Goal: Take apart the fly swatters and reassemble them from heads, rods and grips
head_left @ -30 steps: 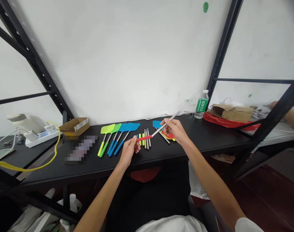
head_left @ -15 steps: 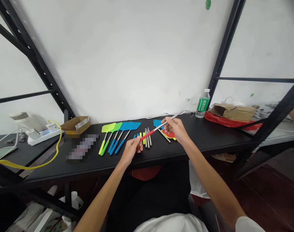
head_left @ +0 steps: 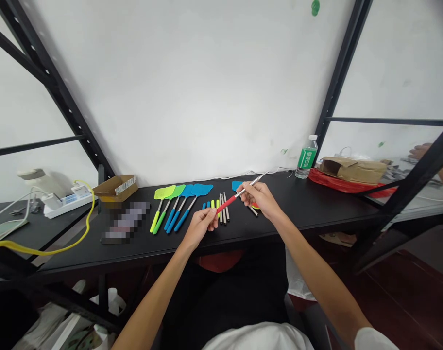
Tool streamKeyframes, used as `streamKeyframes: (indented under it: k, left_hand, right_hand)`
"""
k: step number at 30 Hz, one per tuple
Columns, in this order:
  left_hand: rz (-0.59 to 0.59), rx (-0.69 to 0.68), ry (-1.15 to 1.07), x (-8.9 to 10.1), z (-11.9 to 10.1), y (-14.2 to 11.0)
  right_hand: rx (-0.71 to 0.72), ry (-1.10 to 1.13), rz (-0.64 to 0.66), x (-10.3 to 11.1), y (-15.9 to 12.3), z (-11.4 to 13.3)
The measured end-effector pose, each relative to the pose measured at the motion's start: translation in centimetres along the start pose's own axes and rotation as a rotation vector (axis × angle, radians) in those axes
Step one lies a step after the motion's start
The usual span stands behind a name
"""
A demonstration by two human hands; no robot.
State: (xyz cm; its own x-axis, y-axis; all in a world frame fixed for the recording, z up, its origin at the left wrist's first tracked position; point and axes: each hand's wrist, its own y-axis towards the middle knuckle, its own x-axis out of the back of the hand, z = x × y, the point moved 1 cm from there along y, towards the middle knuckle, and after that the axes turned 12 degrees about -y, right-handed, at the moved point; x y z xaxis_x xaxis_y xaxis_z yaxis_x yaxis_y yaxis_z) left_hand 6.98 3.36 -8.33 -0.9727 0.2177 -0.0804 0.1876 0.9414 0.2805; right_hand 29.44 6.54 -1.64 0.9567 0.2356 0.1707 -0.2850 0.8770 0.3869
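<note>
My left hand (head_left: 201, 225) is closed around the lower end of a red handle (head_left: 227, 202) with a silver metal rod (head_left: 258, 178) coming out of it. Thumb and fingers of my right hand (head_left: 261, 198) pinch that rod just above the handle. Rod and handle slant up to the right, over the table. Below them lie loose metal rods (head_left: 227, 210), short yellow handles (head_left: 217, 204) and blue handles (head_left: 206, 205). A blue swatter head (head_left: 236, 185) and a red and yellow piece (head_left: 255, 206) are partly hidden behind my right hand.
Fly swatters with yellow (head_left: 165, 192), green (head_left: 178, 190) and blue heads (head_left: 202, 189) lie in a row on the black table (head_left: 298, 209). Leftward are a cardboard box (head_left: 115, 194) and power strip (head_left: 70, 205). A water bottle (head_left: 306, 158) stands right; beyond, another person's hand (head_left: 420, 151) shows.
My hands have come closer together, the left moving slightly right. The bare length of rod looks shorter. Another person's hand has appeared at the far right.
</note>
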Motion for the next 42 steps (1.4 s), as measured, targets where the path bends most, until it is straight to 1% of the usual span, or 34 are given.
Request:
streamKeyframes:
  k: [15,22,27,29,33,37,42]
  left_hand:
    - [0.019,-0.01,0.004,0.0,-0.2,-0.1]
    - [0.014,0.005,-0.015,-0.3,-0.3,-0.1]
    - [0.041,0.002,0.002,-0.2,-0.3,-0.1]
    - [0.043,0.005,0.004,-0.2,-0.3,-0.1]
    - [0.022,0.025,-0.008,-0.1,-0.1,0.0]
    - [0.024,0.014,0.006,-0.2,-0.3,-0.1]
    - [0.038,-0.024,0.065,-0.1,-0.5,-0.1]
  right_hand:
    - [-0.018,-0.027,0.009,-0.2,0.0,-0.1]
    - [-0.023,-0.091,0.042,-1.0,0.2,-0.9]
    - [-0.031,-0.085,0.064,-0.9,0.2,-0.8]
    - [-0.04,-0.046,0.031,-0.5,0.2,-0.6]
    - [-0.033,0.032,-0.077,0.2,0.2,0.0]
    - [-0.018,0.013,-0.108,0.4,0.1,-0.1]
    - [0.003,0.0,-0.16,-0.1,0.3,-1.0]
